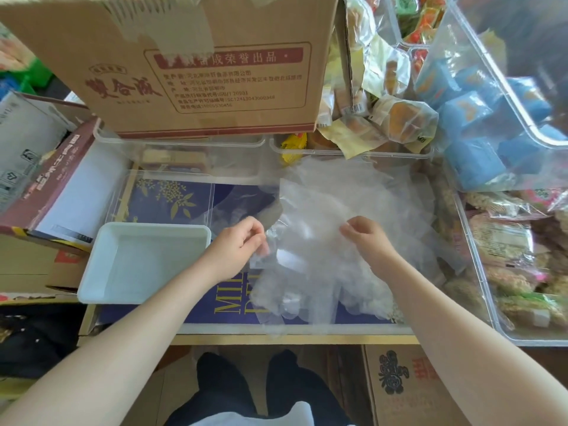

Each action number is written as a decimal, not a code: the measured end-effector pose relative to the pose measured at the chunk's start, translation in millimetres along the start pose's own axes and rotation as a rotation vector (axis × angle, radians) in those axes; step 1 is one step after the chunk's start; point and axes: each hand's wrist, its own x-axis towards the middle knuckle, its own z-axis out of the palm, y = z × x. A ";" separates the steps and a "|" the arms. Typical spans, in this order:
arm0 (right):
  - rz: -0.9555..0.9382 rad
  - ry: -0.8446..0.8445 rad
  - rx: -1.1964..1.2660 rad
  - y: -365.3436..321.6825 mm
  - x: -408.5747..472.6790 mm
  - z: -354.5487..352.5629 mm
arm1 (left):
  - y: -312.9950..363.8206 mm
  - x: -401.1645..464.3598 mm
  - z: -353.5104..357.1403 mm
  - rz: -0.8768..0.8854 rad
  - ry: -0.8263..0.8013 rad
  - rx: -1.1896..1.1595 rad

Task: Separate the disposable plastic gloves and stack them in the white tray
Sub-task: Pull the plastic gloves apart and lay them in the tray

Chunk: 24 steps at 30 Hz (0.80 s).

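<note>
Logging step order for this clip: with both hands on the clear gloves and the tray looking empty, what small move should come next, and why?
Probably peel one glove free: the left hand and right hand both pinch the heap of thin transparent plastic gloves, still clumped together, while the shallow white rectangular tray beside it appears to hold none yet.

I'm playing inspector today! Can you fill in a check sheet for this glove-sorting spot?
Surface: dark blue printed box top under clear plastic.
Job's things: heap of clear gloves right of the white tray; whether the tray holds any gloves cannot be told.
Clutter: cardboard box behind; bins of wrapped snacks at right.
Grippers: left hand and right hand each pinch glove plastic.
Cables: nothing seen.
Surroundings: more cartons on the floor.
</note>
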 end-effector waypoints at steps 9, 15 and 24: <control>-0.294 -0.031 0.313 -53.1 -35.0 -28.1 | -17.8 17.8 8.8 -0.294 0.158 0.174; -0.374 -0.170 0.121 -81.3 -56.2 -18.4 | 40.8 2.2 7.4 0.101 -0.212 -0.548; -0.123 -0.172 0.206 -70.0 -45.8 33.8 | 27.0 -15.5 -4.5 -0.097 0.296 -0.474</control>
